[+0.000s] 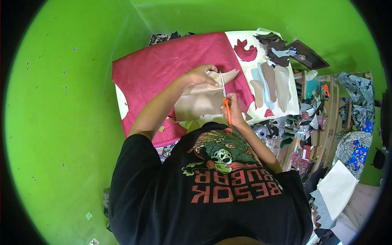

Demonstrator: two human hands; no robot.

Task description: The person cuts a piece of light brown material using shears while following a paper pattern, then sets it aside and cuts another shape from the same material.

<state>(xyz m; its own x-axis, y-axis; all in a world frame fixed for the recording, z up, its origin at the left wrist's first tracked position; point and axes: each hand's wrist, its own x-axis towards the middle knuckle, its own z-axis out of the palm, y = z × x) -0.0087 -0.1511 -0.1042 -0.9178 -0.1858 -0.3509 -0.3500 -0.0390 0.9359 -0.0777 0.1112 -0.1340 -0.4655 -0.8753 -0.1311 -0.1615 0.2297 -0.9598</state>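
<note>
Black printed T-shirt (228,183) nearest; left hand (202,77) pinches flexible beige sheet (228,77), which reaches ahead of right hand (234,108), gripping orange-handled metal scissors (226,104).

From the scissors (227,109) as clock centre, the right hand (234,107) sits at 4 o'clock, the left hand (202,76) on a held piece (230,76) towards 10; near 9 a small sheet (198,107) lies on a large sheet (163,61) over the tabletop (295,105). Beyond the large sheet, a curved offcut (248,55) lies at 1, long cutouts (268,77) near 3; past the tabletop, a tray (314,58) at 2.
</note>
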